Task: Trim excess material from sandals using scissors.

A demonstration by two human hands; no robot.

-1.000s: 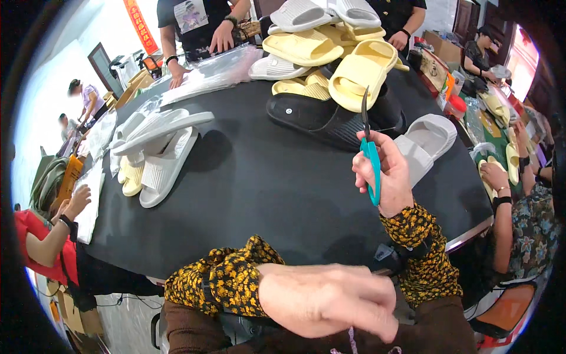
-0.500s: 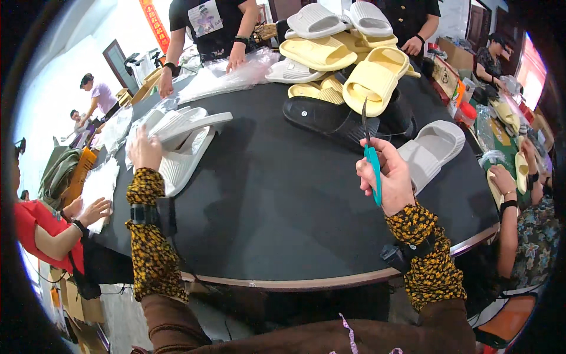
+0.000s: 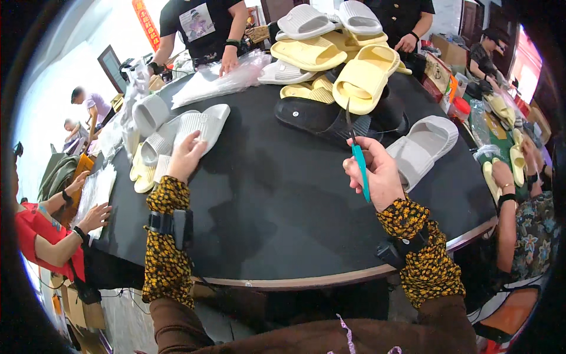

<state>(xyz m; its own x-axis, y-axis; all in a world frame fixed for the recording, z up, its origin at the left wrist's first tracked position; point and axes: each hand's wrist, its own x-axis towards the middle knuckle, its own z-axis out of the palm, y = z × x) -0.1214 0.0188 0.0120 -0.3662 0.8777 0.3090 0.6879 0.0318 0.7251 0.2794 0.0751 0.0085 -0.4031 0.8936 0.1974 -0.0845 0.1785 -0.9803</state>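
Holding a light grey slipper, my left hand has its fingers closed at the edge near the ribbed strap. More grey slippers and a pale yellow slipper lie left of it, beside clear plastic bags. My right hand is wrapped round teal-handled scissors, their thin dark blades pointing up and away. A single grey slipper lies just right of that hand. Beyond the blade tip rises a pile of yellow slippers, grey ones and black slippers.
The dark table has a curved near edge. Clear plastic bags lie at its far side, in front of a person in black. A person in red at left handles a bag stack. At right, a person's hand touches yellow slippers.
My left hand has moved right and nearer, bringing a grey slipper away from the others at left. My right hand has shifted slightly left with the scissors. The view has turned slightly.
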